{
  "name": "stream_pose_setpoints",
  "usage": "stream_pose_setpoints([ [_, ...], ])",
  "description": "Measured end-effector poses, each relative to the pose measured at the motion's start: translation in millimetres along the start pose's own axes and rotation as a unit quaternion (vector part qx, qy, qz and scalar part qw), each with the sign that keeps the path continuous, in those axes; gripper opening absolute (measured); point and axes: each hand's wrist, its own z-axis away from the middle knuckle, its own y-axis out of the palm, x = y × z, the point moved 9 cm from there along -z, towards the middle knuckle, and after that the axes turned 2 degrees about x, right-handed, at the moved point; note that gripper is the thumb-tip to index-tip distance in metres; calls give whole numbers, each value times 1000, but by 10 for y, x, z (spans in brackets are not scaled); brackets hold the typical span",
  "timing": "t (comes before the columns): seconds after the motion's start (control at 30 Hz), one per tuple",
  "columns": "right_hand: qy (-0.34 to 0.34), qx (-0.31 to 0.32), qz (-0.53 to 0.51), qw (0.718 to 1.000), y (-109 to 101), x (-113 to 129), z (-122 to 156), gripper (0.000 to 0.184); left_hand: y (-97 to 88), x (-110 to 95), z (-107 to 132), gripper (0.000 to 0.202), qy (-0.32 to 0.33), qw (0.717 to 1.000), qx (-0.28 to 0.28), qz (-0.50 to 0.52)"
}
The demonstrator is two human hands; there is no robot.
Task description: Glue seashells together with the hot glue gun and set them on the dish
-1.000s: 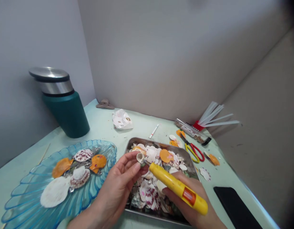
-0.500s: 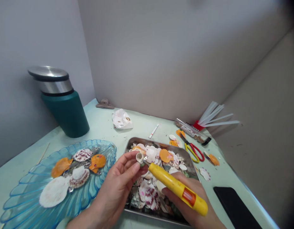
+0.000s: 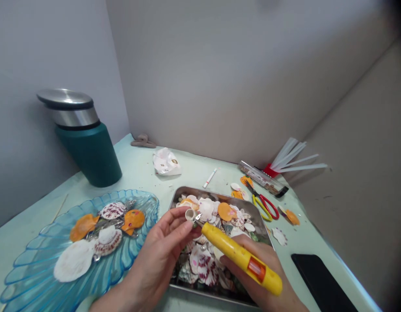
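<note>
My left hand pinches a small round, hollow whitish piece, perhaps a shell, between thumb and fingers. Next to it shows a little silvery metal part; I cannot tell whether it belongs to the piece or to the tool. Wrapped around a yellow hot glue gun with an orange window is my right hand. The gun's nozzle points left and meets the held piece or nearly so. Both hands are above a metal tray full of mixed shells.
A blue scalloped dish with shells lies left, before a green bottle. Crumpled wrapper and a white stick lie behind. Rightward are scissors, a clear box, white sticks and a black phone-like slab.
Very little differs. The glue gun's nose has shifted slightly left, and the metal part beside the small piece shows a little more clearly. Both grips are the same.
</note>
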Motion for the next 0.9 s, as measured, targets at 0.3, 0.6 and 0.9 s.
stream_pose_setpoints([
  [0.3,-9,-14,-1,1000,-9,-46,36,6,0,-5,13,23,3,1000,2,9],
  [0.6,-1,-7,5,1000,8,-68,34,8,-19,7,9,26,-1,1000,-9,12],
  [0.9,-10,-15,7,1000,8,-57,30,11,-5,3,11,23,-1,1000,-3,13],
])
